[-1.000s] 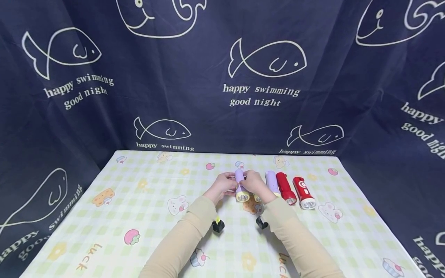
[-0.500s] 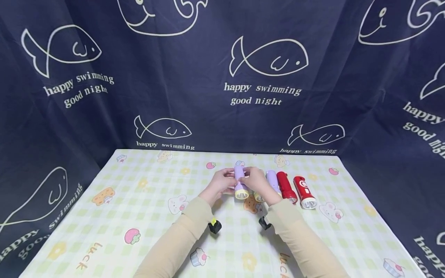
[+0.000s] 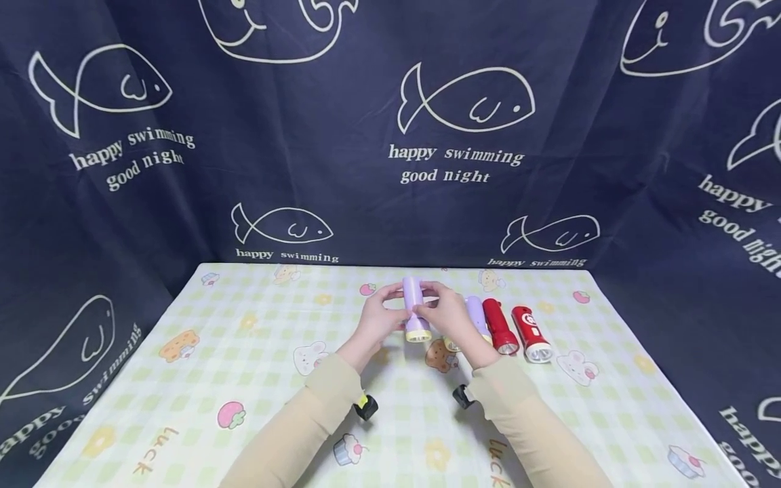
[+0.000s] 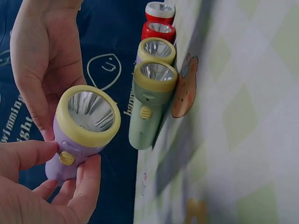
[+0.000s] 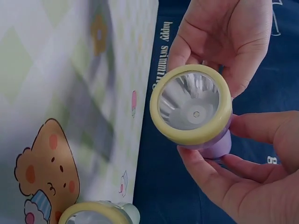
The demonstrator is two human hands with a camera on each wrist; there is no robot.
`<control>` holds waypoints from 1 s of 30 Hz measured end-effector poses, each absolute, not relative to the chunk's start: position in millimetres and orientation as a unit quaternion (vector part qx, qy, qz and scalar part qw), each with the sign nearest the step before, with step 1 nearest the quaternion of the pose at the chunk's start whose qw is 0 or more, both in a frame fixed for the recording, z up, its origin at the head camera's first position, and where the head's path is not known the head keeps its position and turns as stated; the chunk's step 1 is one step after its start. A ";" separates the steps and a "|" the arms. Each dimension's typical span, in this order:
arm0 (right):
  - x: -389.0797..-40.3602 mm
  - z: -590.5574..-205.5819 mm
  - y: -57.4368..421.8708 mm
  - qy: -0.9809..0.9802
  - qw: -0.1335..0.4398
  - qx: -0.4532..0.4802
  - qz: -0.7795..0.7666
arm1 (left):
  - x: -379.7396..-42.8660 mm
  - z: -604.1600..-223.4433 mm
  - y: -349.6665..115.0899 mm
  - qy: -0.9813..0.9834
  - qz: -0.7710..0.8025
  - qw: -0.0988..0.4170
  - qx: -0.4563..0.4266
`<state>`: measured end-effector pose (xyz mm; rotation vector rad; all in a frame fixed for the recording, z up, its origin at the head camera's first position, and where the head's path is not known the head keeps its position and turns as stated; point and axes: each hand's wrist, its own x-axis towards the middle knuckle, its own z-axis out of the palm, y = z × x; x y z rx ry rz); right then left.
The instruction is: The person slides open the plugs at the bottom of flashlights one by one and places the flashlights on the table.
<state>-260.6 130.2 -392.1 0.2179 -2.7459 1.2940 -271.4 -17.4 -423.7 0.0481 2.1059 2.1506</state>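
Observation:
A purple flashlight (image 3: 413, 298) with a yellow rim is held up over the table, its lens end low and toward the viewer. My left hand (image 3: 379, 315) grips it from the left. From the other side my right hand (image 3: 448, 313) holds it with thumb and fingers. In the left wrist view, the flashlight's yellow switch (image 4: 67, 158) lies close to a fingertip of the left hand. The right wrist view shows its silvery reflector (image 5: 189, 100) and both hands' fingers around the body. A green flashlight (image 4: 149, 102) lies nearby, mostly hidden behind my right hand in the head view.
Right of my hands lie a second purple flashlight (image 3: 478, 314), a red flashlight (image 3: 499, 327) and a red one with a white rim (image 3: 531, 332). A checked tablecloth (image 3: 256, 379) covers the table. A dark blue fish-print curtain (image 3: 360, 169) hangs behind it.
Both hands have raised the purple flashlight, moving it up and slightly left in the head view. The flashlights on the right have stayed where they lie.

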 end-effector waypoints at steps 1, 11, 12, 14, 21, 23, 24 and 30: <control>-259.3 -391.6 129.4 -0.896 0.053 0.072 0.436 | -269.3 -421.7 -18.3 0.698 0.713 0.060 0.021; -248.5 -394.3 131.0 -0.851 0.083 0.085 0.511 | -254.2 -415.2 -22.6 0.714 0.697 0.004 0.072; -247.4 -394.7 131.4 -0.850 0.083 0.085 0.514 | -252.7 -414.9 -22.9 0.717 0.693 -0.001 0.075; -245.6 -395.1 132.0 -0.845 0.080 0.082 0.523 | -250.2 -414.2 -23.5 0.726 0.683 -0.013 0.083; -241.9 -395.0 134.9 -0.823 0.039 0.068 0.562 | -242.5 -413.5 -26.3 0.772 0.621 -0.064 0.121; -240.8 -394.6 135.5 -0.817 0.026 0.064 0.573 | -239.9 -412.9 -26.1 0.779 0.607 -0.081 0.133; -240.4 -394.4 135.6 -0.814 0.022 0.064 0.576 | -238.7 -412.6 -25.9 0.782 0.601 -0.090 0.139; -239.4 -397.0 136.9 -0.810 0.014 0.065 0.583 | -232.9 -409.5 -27.2 0.784 0.592 -0.110 0.151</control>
